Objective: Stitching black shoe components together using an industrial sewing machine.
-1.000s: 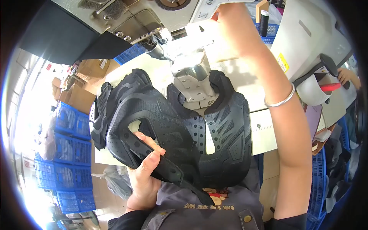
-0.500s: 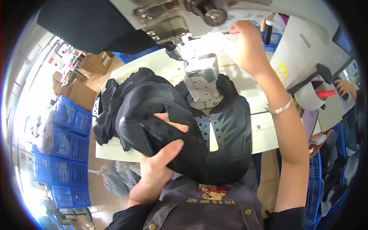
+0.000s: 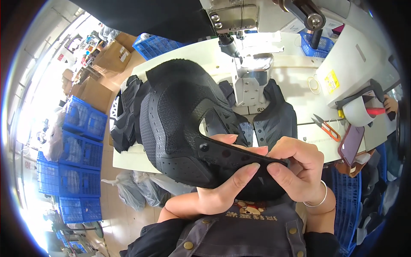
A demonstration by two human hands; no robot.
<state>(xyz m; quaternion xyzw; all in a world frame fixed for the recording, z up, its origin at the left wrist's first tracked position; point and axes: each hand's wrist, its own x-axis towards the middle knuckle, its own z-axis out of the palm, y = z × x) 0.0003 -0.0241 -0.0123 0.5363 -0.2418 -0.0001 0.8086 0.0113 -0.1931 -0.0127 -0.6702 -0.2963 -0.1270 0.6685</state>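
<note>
Nearest me, my left hand [image 3: 220, 195] grasps the black shoe upper [image 3: 171, 128], thumb on the near face of its edge strip [image 3: 227, 156], fingertips showing along the far edge. My right hand [image 3: 299, 171] pinches that strip's right end, just beside the left thumb. The strip's long axis runs left to right, dipping slightly toward the right hand; the upper's rounded bulk lies left and beyond, so the left hand is nearer to it.

Just past the hands, a second upper [image 3: 278, 111] flanks the post of the sewing machine [image 3: 250, 85]; the held one overlaps it, and I cannot tell whether they touch. The post stands beyond my hands, right of the bulk. To the right, scissors [image 3: 332, 131] and a phone [image 3: 352, 143] lie on the worktop [image 3: 299, 85]; a blue basket [image 3: 314, 52] sits farthest back.
</note>
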